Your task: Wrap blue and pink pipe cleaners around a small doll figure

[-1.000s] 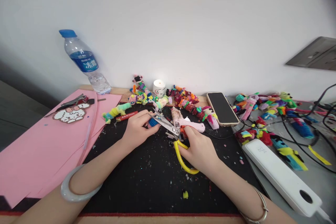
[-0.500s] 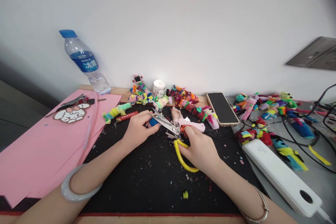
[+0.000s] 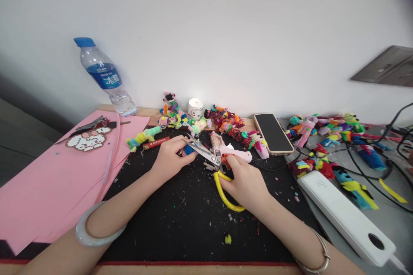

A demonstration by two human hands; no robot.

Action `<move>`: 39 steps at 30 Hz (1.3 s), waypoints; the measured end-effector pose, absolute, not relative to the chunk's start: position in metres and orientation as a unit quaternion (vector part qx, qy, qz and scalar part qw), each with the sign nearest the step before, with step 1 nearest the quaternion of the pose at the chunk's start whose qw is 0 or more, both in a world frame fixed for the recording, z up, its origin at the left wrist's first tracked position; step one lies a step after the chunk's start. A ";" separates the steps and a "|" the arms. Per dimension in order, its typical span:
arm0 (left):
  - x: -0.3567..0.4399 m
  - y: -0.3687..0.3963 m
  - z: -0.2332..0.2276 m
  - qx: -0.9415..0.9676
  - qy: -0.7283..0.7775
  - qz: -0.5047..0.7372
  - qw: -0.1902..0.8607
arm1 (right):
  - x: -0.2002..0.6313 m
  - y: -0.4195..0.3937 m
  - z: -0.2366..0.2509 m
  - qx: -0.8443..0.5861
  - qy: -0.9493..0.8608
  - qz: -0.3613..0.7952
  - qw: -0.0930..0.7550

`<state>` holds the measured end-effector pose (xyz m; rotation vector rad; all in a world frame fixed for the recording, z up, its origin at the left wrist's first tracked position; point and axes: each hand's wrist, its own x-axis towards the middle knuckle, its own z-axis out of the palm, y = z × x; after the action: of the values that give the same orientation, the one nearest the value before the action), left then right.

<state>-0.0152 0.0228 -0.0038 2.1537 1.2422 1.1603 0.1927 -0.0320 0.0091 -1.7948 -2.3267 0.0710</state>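
My left hand point(image 3: 167, 160) rests on the black mat point(image 3: 180, 219) and grips a small blue and pink fuzzy piece point(image 3: 186, 150). My right hand point(image 3: 247, 182) holds yellow-handled scissors point(image 3: 222, 189). Their metal blades point(image 3: 201, 149) point left and lie against the fuzzy piece. A pink and white glue gun point(image 3: 234, 152) lies just behind my right hand.
Pink paper sheets point(image 3: 48, 180) lie at the left with a bead figure point(image 3: 85, 141) on them. A water bottle point(image 3: 105, 78) stands at the back left. Fuzzy craft figures point(image 3: 226, 124), a small white jar point(image 3: 195, 108), a phone point(image 3: 273, 133), a white power strip point(image 3: 345, 215) and cables point(image 3: 368, 167) fill the back and right.
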 end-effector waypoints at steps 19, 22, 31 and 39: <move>-0.016 0.024 -0.005 0.776 0.447 0.403 0.187 | 0.192 -0.034 0.012 -0.620 -0.778 0.032 0.094; -0.017 0.024 -0.004 0.776 0.452 0.401 0.180 | 0.193 -0.033 0.013 -0.624 -0.775 0.037 0.091; -0.016 0.023 -0.002 0.783 0.449 0.396 0.167 | 0.193 -0.035 0.010 -0.620 -0.779 0.018 0.093; -0.027 0.034 0.000 0.646 0.542 0.514 0.156 | 0.199 -0.031 0.006 -0.615 -0.775 -0.005 0.146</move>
<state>-0.0270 0.0340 -0.0002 1.8503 1.5506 1.4724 0.1988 -0.0313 0.0059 -1.7707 -2.2301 -0.0138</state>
